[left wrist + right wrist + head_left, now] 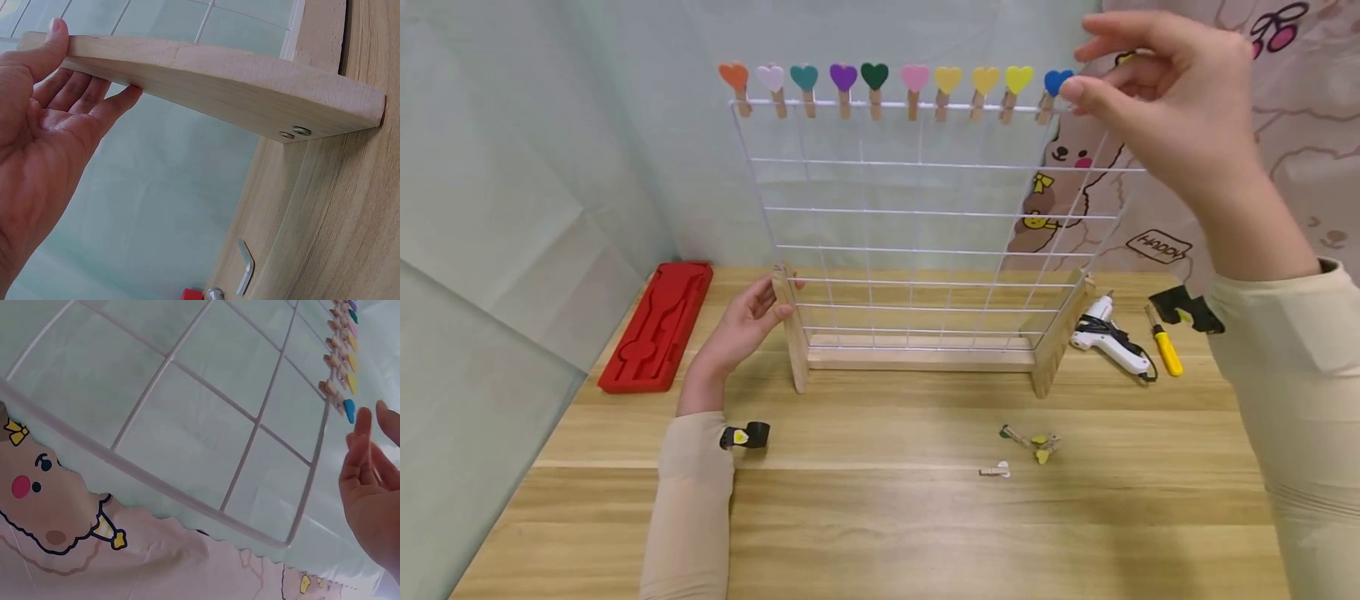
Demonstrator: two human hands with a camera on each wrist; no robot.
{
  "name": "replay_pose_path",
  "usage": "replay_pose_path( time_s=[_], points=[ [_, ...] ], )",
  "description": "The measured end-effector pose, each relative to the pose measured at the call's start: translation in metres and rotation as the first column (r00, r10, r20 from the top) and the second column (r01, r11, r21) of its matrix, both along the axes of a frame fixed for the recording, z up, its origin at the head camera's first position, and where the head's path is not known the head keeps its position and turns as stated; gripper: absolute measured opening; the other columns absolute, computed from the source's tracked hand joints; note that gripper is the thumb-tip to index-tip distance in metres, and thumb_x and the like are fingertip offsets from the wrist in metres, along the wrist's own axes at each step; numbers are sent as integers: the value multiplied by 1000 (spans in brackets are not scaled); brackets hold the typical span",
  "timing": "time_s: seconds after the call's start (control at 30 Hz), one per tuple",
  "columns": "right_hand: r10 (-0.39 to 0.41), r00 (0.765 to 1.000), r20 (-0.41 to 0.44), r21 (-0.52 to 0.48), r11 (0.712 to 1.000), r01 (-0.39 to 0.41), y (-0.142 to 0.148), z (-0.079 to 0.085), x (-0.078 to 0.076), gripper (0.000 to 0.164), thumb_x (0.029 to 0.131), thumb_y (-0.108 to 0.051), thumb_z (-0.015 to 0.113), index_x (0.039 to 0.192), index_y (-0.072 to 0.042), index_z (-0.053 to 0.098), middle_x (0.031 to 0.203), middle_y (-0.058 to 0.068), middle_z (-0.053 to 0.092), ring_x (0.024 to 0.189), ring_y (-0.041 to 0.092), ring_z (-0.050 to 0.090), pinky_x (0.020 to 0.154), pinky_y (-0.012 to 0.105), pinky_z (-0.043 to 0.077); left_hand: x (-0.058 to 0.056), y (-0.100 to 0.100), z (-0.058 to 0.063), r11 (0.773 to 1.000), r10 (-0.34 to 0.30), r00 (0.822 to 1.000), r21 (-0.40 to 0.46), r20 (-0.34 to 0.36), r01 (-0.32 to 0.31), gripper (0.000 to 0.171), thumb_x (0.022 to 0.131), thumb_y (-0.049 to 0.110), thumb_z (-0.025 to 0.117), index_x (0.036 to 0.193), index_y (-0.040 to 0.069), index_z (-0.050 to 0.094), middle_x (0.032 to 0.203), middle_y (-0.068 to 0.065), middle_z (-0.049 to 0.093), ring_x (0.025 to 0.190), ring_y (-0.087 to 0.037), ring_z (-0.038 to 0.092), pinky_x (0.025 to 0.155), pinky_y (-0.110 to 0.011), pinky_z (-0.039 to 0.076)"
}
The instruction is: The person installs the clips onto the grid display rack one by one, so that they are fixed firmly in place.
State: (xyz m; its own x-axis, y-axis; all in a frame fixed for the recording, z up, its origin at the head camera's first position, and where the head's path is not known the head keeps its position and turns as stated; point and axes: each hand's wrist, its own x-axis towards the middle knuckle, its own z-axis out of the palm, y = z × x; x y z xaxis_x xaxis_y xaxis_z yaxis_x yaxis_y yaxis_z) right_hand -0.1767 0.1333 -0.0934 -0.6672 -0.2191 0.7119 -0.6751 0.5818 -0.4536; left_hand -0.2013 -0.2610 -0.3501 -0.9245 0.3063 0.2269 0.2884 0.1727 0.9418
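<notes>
A white wire grid (917, 215) stands upright in a wooden base (917, 360). Along its top wire sits a row of small clothespins with coloured hearts, from an orange heart clothespin (734, 79) to a blue heart clothespin (1057, 83) at the right end. My left hand (747, 321) grips the base's left wooden side piece (206, 72), thumb on its front edge and fingers against the outer face. Beside the blue heart, my right hand (1180, 96) has thumb and fingers parted. In the right wrist view those fingers (359, 453) hold nothing and stand just off the blue clothespin.
Several loose heart clothespins (995, 471) lie on the table (865, 525) before the rack. To the left is a red moulded tray (658, 329); a white glue gun (1108, 337) and a yellow-handled screwdriver (1167, 350) lie to the right. A hex key (245, 267) shows in the left wrist view.
</notes>
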Motion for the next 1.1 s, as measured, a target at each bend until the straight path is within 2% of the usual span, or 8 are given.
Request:
replay_pose_path(
  time_s=[0.1, 0.17, 0.3, 0.4, 0.53, 0.73, 0.87, 1.1],
  points=[
    [129, 974, -187, 39, 991, -124, 7, -11, 10, 31, 74, 0, 64, 105, 0, 60, 89, 10, 63, 68, 6, 58, 63, 12, 46, 1, 0, 0, 1000, 4, 1000, 0, 0, -4, 47, 85, 16, 54, 129, 16, 39, 129, -6, 43, 122, -16, 35, 90, -15, 37],
    [225, 950, -218, 67, 974, -216, 10, -22, 18, 27, 72, 7, 64, 100, 7, 61, 83, 11, 64, 66, 7, 56, 61, 14, 45, 1, 0, 1, 1000, 4, 1000, 5, -2, -4, 47, 85, 17, 54, 129, 16, 38, 129, -6, 43, 122, -15, 35, 90, -14, 37],
    [315, 942, -114, 143, 944, -298, 15, -63, 32, 27, 64, 14, 67, 90, 8, 64, 74, 8, 63, 64, 5, 52, 59, 14, 42, 1, 1, 2, 1000, 3, 1000, 21, -15, -3, 50, 85, 18, 54, 131, 11, 36, 130, -9, 43, 123, -14, 33, 90, -14, 37],
    [289, 956, -55, 269, 926, -264, 22, -106, 35, 31, 60, 10, 71, 89, -1, 66, 70, 0, 62, 63, -1, 49, 56, 11, 41, 0, 1, 1, 1000, 6, 1000, 23, -18, -6, 52, 85, 18, 54, 132, 9, 35, 130, -10, 43, 124, -14, 33, 90, -13, 36],
    [272, 956, 107, 325, 900, -292, 35, -169, 38, 31, 65, 1, 72, 93, -10, 66, 69, -9, 61, 60, -2, 48, 52, 11, 40, 0, 1, 0, 1000, 12, 1000, 17, -5, -12, 50, 85, 18, 54, 131, 11, 36, 130, -8, 43, 123, -14, 34, 90, -13, 37],
    [176, 908, 379, 416, 844, -338, 58, -245, 55, 21, 76, -12, 66, 97, -14, 66, 77, -14, 60, 65, -3, 50, 54, 15, 44, 4, 3, 3, 1000, 10, 1000, 13, 25, -10, 47, 85, 17, 54, 129, 15, 39, 130, -6, 43, 122, -15, 35, 89, -15, 38],
    [170, 883, 437, 446, 811, -378, 71, -272, 62, 18, 77, -12, 65, 94, -12, 65, 83, -9, 62, 70, 0, 53, 56, 17, 47, 10, 6, 10, 1000, 12, 1000, 15, 25, -12, 47, 86, 14, 53, 130, 13, 38, 131, -9, 42, 123, -17, 35, 90, -14, 38],
    [307, 908, 286, 496, 763, -414, 84, -293, 65, 18, 71, -9, 69, 88, -14, 66, 85, -6, 62, 76, 7, 56, 67, 22, 48, 8, 4, 9, 1000, 10, 1000, 7, 20, -10, 48, 86, 16, 53, 130, 12, 37, 131, -8, 42, 124, -15, 33, 91, -15, 37]
  ],
)
